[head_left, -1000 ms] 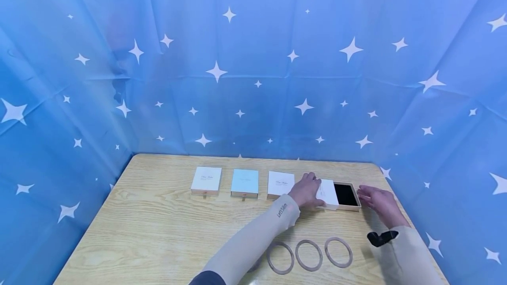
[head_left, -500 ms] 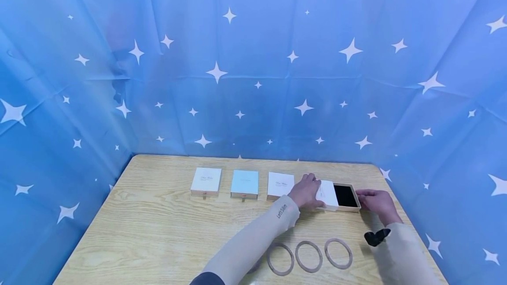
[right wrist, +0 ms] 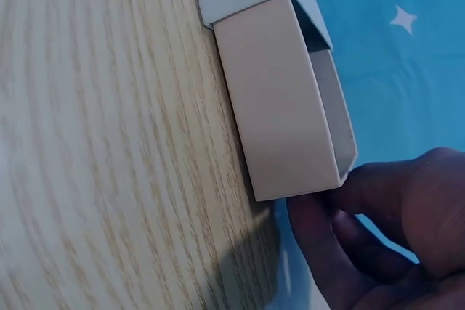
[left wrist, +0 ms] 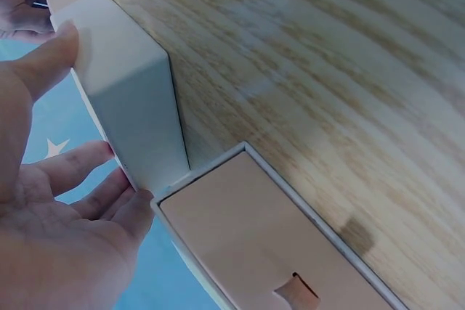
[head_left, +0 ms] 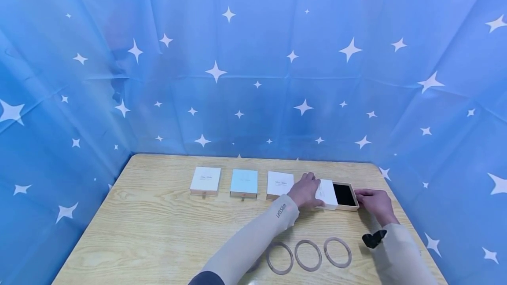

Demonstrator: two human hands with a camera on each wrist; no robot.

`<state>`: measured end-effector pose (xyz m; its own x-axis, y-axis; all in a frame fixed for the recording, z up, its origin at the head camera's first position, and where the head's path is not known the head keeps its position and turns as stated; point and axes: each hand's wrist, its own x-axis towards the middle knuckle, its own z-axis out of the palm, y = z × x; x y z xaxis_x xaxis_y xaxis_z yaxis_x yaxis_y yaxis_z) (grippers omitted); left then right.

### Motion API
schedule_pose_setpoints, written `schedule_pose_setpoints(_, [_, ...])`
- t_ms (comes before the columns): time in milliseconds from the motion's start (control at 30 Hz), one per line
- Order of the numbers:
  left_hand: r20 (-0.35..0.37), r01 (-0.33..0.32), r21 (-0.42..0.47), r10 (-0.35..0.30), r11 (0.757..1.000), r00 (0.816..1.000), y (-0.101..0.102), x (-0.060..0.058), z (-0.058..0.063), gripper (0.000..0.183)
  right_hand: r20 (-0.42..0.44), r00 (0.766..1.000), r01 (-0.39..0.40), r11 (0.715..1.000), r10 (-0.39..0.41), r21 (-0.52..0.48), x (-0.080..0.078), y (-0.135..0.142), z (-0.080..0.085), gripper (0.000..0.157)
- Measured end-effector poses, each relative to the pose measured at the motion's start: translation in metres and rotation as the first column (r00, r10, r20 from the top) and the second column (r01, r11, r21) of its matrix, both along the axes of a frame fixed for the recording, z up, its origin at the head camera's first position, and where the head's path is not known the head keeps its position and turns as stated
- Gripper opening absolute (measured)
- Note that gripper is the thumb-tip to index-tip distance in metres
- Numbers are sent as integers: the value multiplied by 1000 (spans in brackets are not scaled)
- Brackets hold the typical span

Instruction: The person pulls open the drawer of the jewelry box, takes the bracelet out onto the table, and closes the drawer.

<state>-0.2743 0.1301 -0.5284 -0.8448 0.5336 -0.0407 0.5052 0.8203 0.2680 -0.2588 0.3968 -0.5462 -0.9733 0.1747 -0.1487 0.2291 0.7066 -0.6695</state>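
A white drawer-style gift box (head_left: 328,192) lies at the right of the row, its tray (head_left: 345,195) with a black lining partly slid out to the right. My left hand (head_left: 306,191) grips the white sleeve between thumb and fingers; in the left wrist view the thumb presses one side of the sleeve (left wrist: 131,70). At the tray's outer end is my right hand (head_left: 377,205). In the right wrist view its thumb and curled forefinger close at the end of the tray (right wrist: 280,107); whether a pull tab is between them is hidden.
Left of this box stand a white box (head_left: 280,184), a light blue box (head_left: 244,182) and another white box (head_left: 205,180), all closed. Several translucent bangles (head_left: 337,237) lie near the front, one partly behind my left forearm. The wooden table (head_left: 158,232) meets a blue starry curtain (head_left: 253,56).
My right hand has come in from just beside the tray and now touches its end, fingers more curled. The left hand and box stay almost where they were.
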Motion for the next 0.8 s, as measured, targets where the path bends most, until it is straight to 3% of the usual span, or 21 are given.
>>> schedule_pose_setpoints(800, [8, 3, 6, -3, 1000, 1000, 2, -3, -4, 70, -14, 1000, 5, 1000, -5, -1, 6, -18, 4, 31])
